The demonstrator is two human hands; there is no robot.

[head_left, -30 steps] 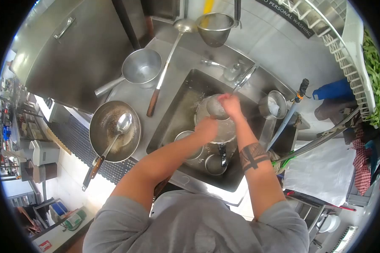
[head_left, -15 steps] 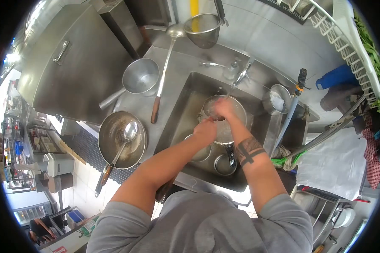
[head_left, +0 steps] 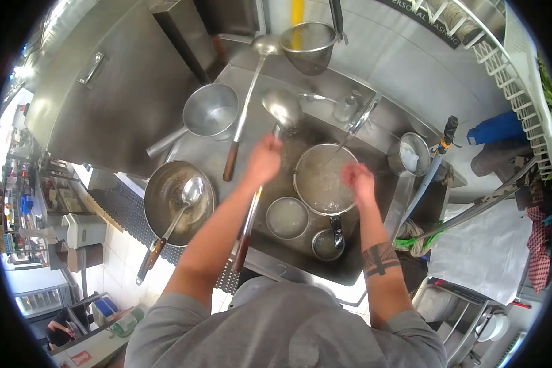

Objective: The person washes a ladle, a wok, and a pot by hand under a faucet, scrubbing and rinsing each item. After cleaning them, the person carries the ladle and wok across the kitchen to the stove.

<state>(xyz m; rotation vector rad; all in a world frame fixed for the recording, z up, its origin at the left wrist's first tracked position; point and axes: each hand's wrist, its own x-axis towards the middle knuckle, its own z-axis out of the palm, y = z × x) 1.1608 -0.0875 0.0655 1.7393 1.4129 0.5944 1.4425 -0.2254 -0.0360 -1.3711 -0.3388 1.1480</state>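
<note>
My left hand (head_left: 264,161) is closed around the metal shaft of a large ladle (head_left: 282,109). The ladle's bowl is raised at the sink's back left, and its wooden handle runs down under my forearm. My right hand (head_left: 359,183) is over the right rim of a pot of water (head_left: 324,179), fingers curled; what they hold, if anything, is hidden. From the faucet (head_left: 365,113), water runs into that pot. Beside it in the sink (head_left: 270,236) sit a round container of cloudy water (head_left: 287,218) and a small pan (head_left: 327,244).
On the left counter are a saucepan (head_left: 210,110), a second ladle (head_left: 245,116) and a wok (head_left: 159,190) with a big spoon (head_left: 192,192) in it. A mesh strainer (head_left: 310,49) hangs at the back. A small metal pot (head_left: 409,153) stands right of the sink.
My hands, together over the pot before, have moved apart. The left has gone left and up with the ladle, the right slightly right. The pot's water surface now shows.
</note>
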